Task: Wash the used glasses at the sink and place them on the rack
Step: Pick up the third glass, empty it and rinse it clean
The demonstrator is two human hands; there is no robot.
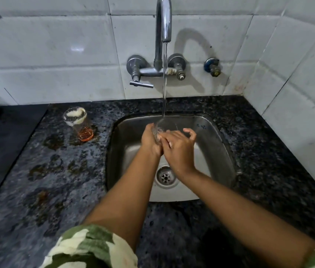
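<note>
Clear glass [161, 130] at frame ctr is grasped by left hand [150, 142] and rubbed by right hand [178, 146] under tap stream, presumably for rinsing; 2nd used glass [78, 123] left on counter, upper left.

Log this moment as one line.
step: rinsing | glass under tap | left hand, right hand grip it | second glass unwashed

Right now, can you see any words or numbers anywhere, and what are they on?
No words or numbers can be read anywhere.
Small blue mark on the sink back wall at: too blurred to read.
Dirty glass on the counter: no label.
Glass in the hands: no print shows.
Tap: no brand visible.
</note>
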